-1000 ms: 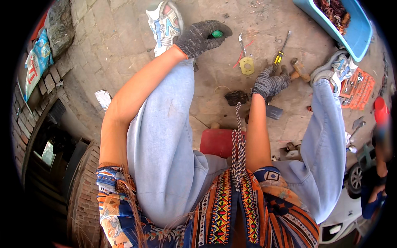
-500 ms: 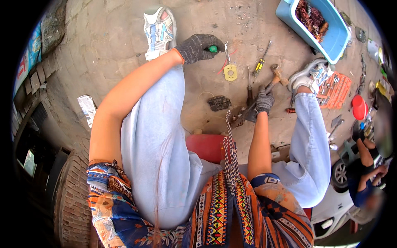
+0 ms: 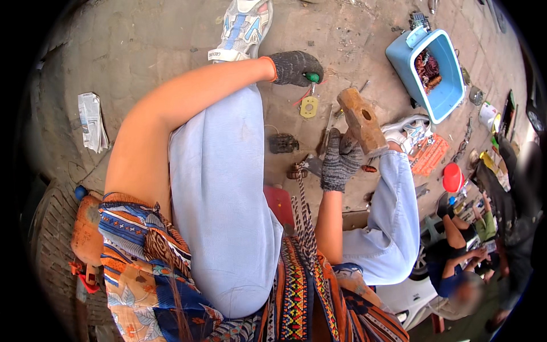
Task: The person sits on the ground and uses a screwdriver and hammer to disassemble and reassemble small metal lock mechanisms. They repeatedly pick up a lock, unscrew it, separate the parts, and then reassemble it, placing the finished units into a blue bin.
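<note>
Head camera shows, as I stand watching, a yellow plate [image 3: 308, 107] with holes lying on the ground [image 3: 347, 54]. Just beyond that plate, the person's gloved left hand [image 3: 295, 68] has its fingers curled tight around a small green piece [image 3: 311, 77]; what kind, I can't make out. Nearer the person than the plate, and right of it, the gloved right hand [image 3: 341, 165] grasps a hammer [image 3: 362, 124], fingers wrapped about the handle, the rusty brown head raised. A dark clump [image 3: 283, 143] rests to the plate's near left, while a blue bin [image 3: 405, 61] with reddish coils [image 3: 428, 71] inside stands well off to the plate's right
</note>
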Motion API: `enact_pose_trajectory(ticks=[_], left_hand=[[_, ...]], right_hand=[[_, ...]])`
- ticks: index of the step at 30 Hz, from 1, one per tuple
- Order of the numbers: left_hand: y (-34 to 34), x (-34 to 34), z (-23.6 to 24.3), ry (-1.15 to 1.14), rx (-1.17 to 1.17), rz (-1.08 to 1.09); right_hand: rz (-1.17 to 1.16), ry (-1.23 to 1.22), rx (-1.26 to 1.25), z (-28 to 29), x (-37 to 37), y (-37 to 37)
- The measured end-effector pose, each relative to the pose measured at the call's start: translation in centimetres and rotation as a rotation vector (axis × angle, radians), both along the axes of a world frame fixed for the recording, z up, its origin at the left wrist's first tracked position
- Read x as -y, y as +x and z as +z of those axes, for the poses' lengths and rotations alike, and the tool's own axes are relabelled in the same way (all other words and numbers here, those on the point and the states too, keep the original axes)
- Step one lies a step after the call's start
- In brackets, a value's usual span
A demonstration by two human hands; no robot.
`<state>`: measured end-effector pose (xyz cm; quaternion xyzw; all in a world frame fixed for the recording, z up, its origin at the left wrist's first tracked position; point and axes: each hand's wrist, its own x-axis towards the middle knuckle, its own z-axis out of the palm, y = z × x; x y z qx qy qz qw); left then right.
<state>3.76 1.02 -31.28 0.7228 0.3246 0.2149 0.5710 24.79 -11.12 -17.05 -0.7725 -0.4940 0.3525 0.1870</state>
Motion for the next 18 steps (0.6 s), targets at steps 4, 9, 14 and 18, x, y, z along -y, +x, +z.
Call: enact_pose_trajectory(ticks=[4,9,14,18], left_hand=[[0.4,0.1,-0.6,-0.005,0.042,-0.001],[-0.3,0.3,-0.6,0.035,-0.020,0.033],[-1.5,-0.5,0.0,-0.073,0.018,0.143],[-2.8,-1.3,-0.5,-0.347,0.109,0.441]], right_hand=[[-0.044,-0.091,-0.182,0.9,-0.4,-1.1],[0.070,-0.235,0.240,0.3,-2.9,-4.6],[-0.328,-0.058,-0.031,1.6,-0.7,-1.5],[-0.374,-0.060,-0.113,-0.2,0.6,0.1]])
